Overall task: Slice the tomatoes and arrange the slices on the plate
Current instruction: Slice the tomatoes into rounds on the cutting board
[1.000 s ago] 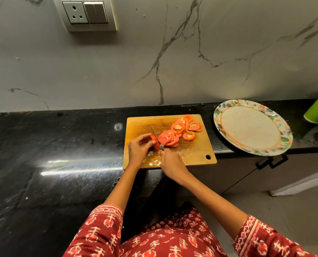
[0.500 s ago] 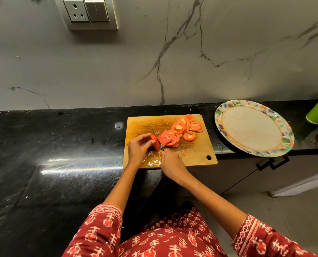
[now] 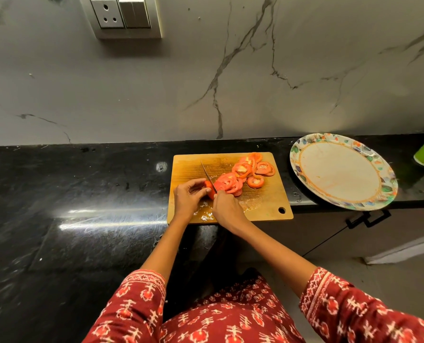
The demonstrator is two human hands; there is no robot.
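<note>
A black counter [image 3: 82,194] runs under a grey marble wall, and on it, well to the right of the work, sits a patterned plate [image 3: 302,174] with nothing on it. Left of the plate lies a wooden cutting board [image 3: 267,206], its long side running left to right. Cut tomato slices [image 3: 245,172] are heaped across the far right part of the board, trailing toward its middle. The left hand [image 3: 187,199] rests on the board's left half, fingers curled down over the small remaining tomato end [image 3: 209,186], pinning it in place. The right hand [image 3: 227,209], just beside it on the near side, is wrapped round the handle of a knife [image 3: 207,175], which is hidden inside the fist. The blade runs from near to far, slightly leftward, crossing the tomato end just right of the left fingertips. So the uncut piece lies to the left of the blade and the slices to its right; the next cut probably falls very close to those fingertips, with little tomato left to hold.
</note>
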